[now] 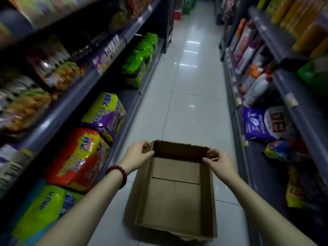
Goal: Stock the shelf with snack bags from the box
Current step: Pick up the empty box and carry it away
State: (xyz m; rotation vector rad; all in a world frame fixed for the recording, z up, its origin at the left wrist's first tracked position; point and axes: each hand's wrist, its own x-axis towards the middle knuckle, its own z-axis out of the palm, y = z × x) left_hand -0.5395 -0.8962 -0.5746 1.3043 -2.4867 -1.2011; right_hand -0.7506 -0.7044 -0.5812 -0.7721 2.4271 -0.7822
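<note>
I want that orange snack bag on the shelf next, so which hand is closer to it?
Left. The left hand grips the box corner nearest the orange bag; the right hand grips the far corner.

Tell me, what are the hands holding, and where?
Both hold the empty cardboard box: left hand at its far left corner, right hand at its far right corner.
</note>
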